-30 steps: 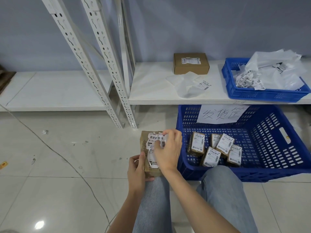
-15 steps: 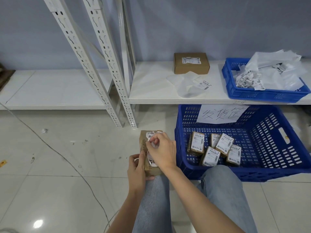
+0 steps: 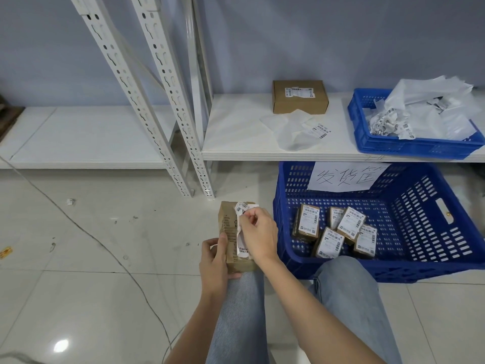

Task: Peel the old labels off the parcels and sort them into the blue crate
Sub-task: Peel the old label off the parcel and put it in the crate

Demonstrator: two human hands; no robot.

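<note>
Cardboard parcel (image 3: 232, 240) is propped on the person's knee, just left of the big blue crate (image 3: 425, 229) on the floor. Left hand (image 3: 214, 261) grips its lower left edge, right hand (image 3: 258, 233) pinches the white label (image 3: 241, 210), which looks crumpled and half lifted off the face. So mid-peel on this one, I'd say. Six or so small parcels (image 3: 338, 232) are already in the crate. One box (image 3: 300, 97) on the shelf (image 3: 236, 132) looks still to do.
</note>
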